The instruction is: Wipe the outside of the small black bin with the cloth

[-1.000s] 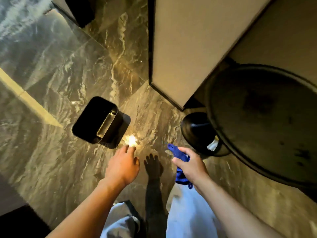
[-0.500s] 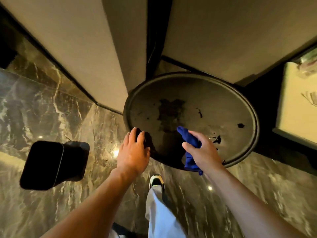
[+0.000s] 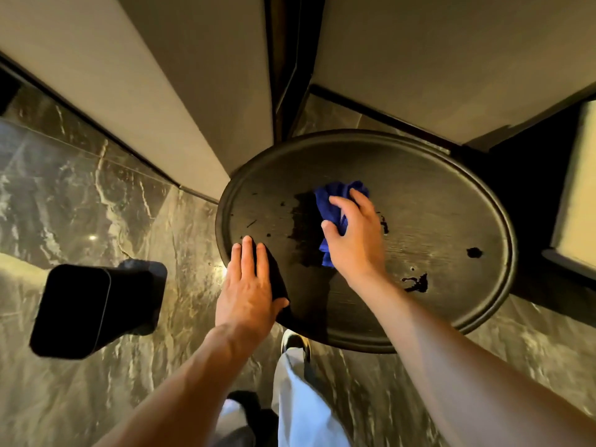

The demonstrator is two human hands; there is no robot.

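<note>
Our right hand (image 3: pixel 353 233) pressed the bunched blue cloth (image 3: pixel 335 201) onto the round dark worktop (image 3: pixel 451 195), fingers curled over it. Our left hand (image 3: pixel 250 285) lay flat and spread on the rim. The small black bin (image 3: pixel 93 309) stood on the marble floor (image 3: pixel 80 195), well left.

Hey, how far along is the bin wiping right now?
Done: nothing visible on the small black bin, which stands untouched on the floor. In hand: the right hand presses the blue cloth on the round table; the left hand rests at its edge. Left: the whole bin.
</note>
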